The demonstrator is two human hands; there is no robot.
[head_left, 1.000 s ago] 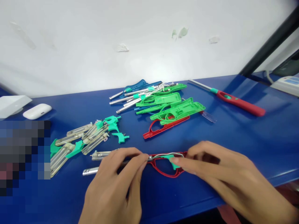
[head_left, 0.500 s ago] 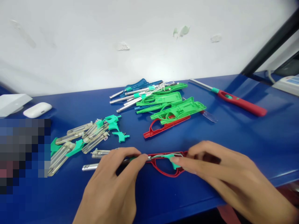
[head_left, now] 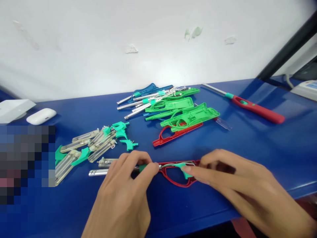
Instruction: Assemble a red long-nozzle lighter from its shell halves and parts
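A red lighter casing half (head_left: pixel 170 180) lies on the blue table between my hands, its loop toward me. My left hand (head_left: pixel 126 185) pinches the silver lighter tube (head_left: pixel 97 172) where it meets the casing; the tube's tip sticks out to the left. My right hand (head_left: pixel 230 178) grips the casing's right end, thumb on the teal trigger (head_left: pixel 184 170) inside the loop. A thin white wire (head_left: pixel 170 164) runs along the casing above the trigger. Behind my left hand lies a clear fuel tank (head_left: pixel 106 162), partly covered by the fingers.
Clear tanks (head_left: pixel 66 163) and teal triggers (head_left: pixel 128 144) are heaped at left. Green casing halves (head_left: pixel 190 117), another red half (head_left: pixel 162 141) and silver tubes (head_left: pixel 133 113) lie behind. A whole red lighter (head_left: pixel 260 110) rests at right; a white earbud case (head_left: pixel 41 116) sits far left.
My left hand has shifted slightly right along the tube, its thumb now at the tube's joint with the casing. My right hand stays nearly still on the trigger and casing.
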